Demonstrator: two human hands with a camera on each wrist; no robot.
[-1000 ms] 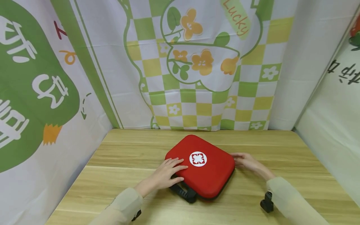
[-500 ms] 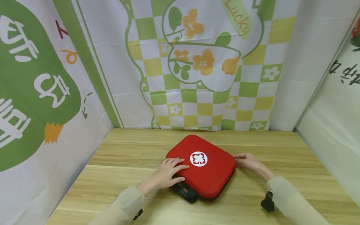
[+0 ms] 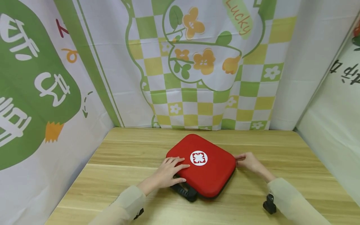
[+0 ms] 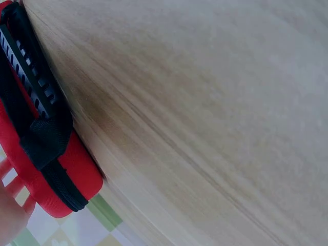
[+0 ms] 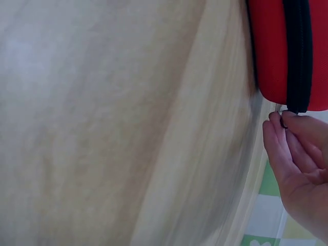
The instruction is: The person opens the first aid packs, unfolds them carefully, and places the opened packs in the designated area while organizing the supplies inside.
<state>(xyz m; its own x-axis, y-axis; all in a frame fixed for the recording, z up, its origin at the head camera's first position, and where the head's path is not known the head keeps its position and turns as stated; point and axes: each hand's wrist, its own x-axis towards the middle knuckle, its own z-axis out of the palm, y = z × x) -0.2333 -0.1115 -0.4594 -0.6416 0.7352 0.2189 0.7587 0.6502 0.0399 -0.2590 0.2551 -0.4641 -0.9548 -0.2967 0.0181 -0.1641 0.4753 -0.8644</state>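
Note:
A red first aid case [image 3: 212, 173] with a white round emblem lies flat on the table, turned at an angle. My left hand [image 3: 166, 173] rests on the case's left corner with its fingers spread over the lid. Just below that hand, the black carry handle [image 3: 181, 191] sticks out from the side. At the right corner, my right hand [image 3: 248, 162] pinches a small dark zipper pull [image 5: 283, 123] between thumb and fingers. The right wrist view shows the black zipper [image 5: 298, 56] running along the red side to those fingertips. The case looks closed.
The wooden table [image 3: 126, 150] stretches around the case on every side. A patterned curtain [image 3: 202, 103] hangs at its back edge, with printed cloth walls [image 3: 334, 118] at both sides. A small black device [image 3: 269, 204] sits at the right cuff.
The right hand's fingers have drawn closer together at the case's right corner, and its wrist has turned slightly. The left hand and the case stay where they were.

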